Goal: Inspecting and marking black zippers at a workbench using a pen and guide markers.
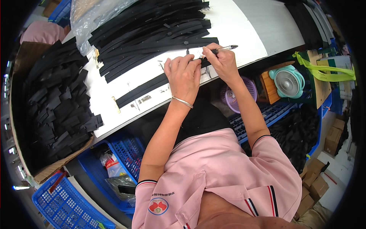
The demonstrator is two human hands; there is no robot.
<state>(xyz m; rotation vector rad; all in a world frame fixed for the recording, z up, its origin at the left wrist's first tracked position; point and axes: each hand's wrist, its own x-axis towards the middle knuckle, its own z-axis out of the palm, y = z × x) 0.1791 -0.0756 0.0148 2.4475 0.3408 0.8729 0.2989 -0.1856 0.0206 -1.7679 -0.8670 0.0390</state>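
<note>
A black fabric strip (143, 88) lies along the near edge of the white work board (244, 34). My left hand (182, 76) rests on the strip with its fingers spread and bent, tips down against it. Close by on the right, my right hand (223, 63) is closed around a pen (228, 48), whose clear end sticks out to the right. The pen's tip is partly hidden near my left fingertips. Dark marks and small tape pieces (116, 105) show on the board around the strip. Beyond my hands lies a pile of long black strips (152, 34).
A cardboard box (20, 84) full of black strips stands at the left, beside a clear plastic bag (85, 26). Blue baskets (68, 204) sit below. Right of me are a teal fan (286, 82), a purple basket (249, 89) and a crate of black pieces (289, 128).
</note>
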